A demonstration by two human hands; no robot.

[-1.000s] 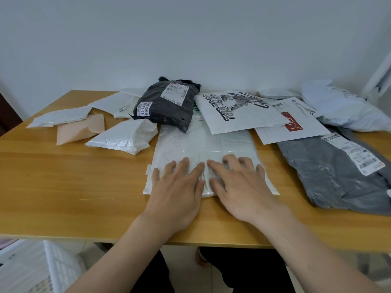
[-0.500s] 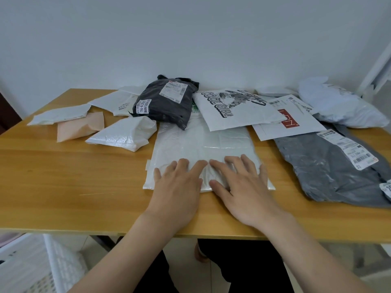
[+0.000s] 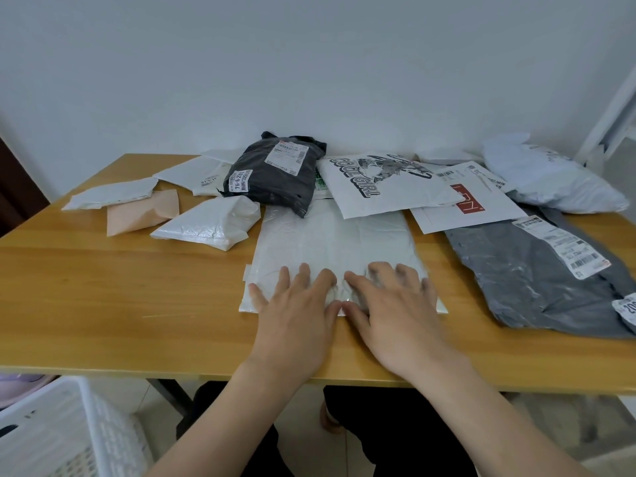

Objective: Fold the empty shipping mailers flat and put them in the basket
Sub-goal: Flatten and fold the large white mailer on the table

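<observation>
The white bubble mailer [image 3: 330, 242], near-middle on the table [image 3: 103, 304], is being flattened under the left hand [image 3: 296, 315] and right hand [image 3: 395, 311], both grips spread, clutching nothing, so a fold-over is probably being called for next.

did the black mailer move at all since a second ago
No. The black mailer lies at the same spot by the table's far edge.
</observation>
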